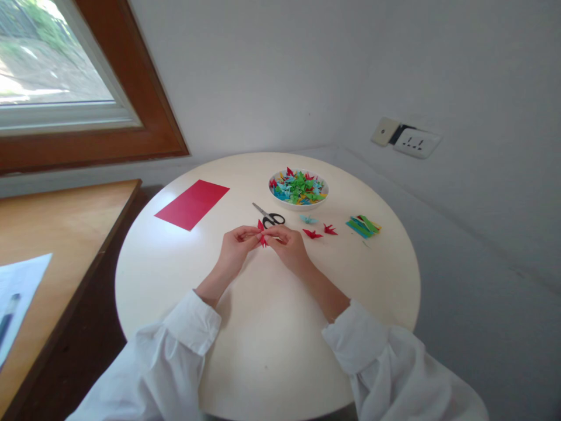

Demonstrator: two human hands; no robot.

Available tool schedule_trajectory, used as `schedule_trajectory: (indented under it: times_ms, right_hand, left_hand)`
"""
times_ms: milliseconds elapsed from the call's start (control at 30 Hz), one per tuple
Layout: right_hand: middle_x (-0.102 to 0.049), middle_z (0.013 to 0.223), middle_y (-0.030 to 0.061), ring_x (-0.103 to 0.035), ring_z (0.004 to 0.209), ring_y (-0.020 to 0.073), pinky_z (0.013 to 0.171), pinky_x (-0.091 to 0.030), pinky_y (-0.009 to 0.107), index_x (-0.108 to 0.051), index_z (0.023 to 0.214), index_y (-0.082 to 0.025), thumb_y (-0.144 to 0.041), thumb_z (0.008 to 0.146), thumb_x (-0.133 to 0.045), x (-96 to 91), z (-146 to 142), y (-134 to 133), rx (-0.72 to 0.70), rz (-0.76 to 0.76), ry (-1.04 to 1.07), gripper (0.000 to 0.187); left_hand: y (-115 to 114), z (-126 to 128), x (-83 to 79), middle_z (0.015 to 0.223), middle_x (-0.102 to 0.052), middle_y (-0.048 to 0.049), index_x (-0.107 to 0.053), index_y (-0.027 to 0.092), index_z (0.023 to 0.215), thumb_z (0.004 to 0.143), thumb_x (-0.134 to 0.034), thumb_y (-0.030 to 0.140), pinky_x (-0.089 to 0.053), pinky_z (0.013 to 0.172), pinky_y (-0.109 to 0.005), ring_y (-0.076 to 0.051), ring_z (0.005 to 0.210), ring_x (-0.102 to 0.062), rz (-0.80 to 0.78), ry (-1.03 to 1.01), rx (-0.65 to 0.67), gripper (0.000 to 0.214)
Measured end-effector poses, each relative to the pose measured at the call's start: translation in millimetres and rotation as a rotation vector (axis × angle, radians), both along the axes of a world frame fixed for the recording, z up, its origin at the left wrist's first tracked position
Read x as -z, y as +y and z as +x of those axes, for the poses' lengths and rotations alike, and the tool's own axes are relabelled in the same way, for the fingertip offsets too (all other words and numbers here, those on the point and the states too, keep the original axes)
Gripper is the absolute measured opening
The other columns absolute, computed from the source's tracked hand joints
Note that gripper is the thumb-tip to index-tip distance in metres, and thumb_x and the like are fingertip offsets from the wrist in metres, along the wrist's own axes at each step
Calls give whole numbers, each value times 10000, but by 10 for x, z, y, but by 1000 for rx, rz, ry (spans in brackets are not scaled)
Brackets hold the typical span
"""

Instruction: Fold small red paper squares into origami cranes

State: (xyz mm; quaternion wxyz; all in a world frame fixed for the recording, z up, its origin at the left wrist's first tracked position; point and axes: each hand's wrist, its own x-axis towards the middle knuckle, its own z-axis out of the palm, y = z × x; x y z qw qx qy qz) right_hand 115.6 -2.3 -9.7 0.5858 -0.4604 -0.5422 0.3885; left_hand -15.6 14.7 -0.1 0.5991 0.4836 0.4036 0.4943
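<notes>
Both hands are working: L hand (pixel 240 242) & R hand (pixel 287 245) are pinching a red folded paper (pixel 263 240), fingertips nearly together, nr. the scissors (pixel 275 218). Prob. they're shaping its folds; next move's likely calling for light, even pressure.

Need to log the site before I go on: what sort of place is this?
Likely a room corner in a home or small office; I can't tell which. A window, a socket and a table bearing a bowl of folded paper show it.
</notes>
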Motion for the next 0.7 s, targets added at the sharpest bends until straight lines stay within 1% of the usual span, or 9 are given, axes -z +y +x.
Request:
schedule_trajectory:
  times_ms: [100, 233, 400, 533, 700]
  right_hand:
    - [-651, 763, 21, -615, 751, 157, 679, -498, 279, -628, 712, -186, -237, 619, -626, 11, -18, 10, -26, -54, 76, 106]
    - [-640, 719, 9, -613, 709, 146, 660, -493, 273, -588, 709, -178, -236, 587, -659, 45, -32, 35, -25, -93, 159, 153]
    - [-639, 726, 7, -611, 708, 141, 660, -489, 271, -581, 720, -174, -233, 581, -669, 55, -39, 43, -18, -106, 176, 174]
    - [-654, 744, 19, -615, 704, 144, 667, -496, 283, -594, 729, -170, -259, 579, -688, 37, -45, 30, -9, -109, 183, 198]
    - [-682, 705, 28, -621, 662, 149, 663, -496, 291, -634, 719, -160, -268, 570, -701, 42, -55, 29, -29, -124, 203, 196]
  left_hand:
    - [5, -4, 11, 685, -661, -36, -648, 117, 728, 570, -745, 248, -487, 677, -284, -132, 633, -613, 14, 4, -20, 226]
    - [7, -3, 3, 660, -640, -15, -627, 126, 706, 563, -740, 234, -481, 655, -274, -121, 609, -598, 40, 15, -39, 212]
    - [-12, 1, -20, 637, -631, 2, -582, 148, 727, 567, -733, 207, -460, 628, -255, -123, 609, -595, 70, 22, -68, 227]
    - [-28, 4, -42, 602, -620, 15, -553, 155, 705, 574, -732, 201, -428, 588, -224, -110, 576, -577, 104, 26, -81, 226]
    - [-28, 8, -61, 589, -610, 23, -532, 158, 681, 559, -738, 215, -422, 575, -226, -113, 565, -575, 82, 3, -85, 246]
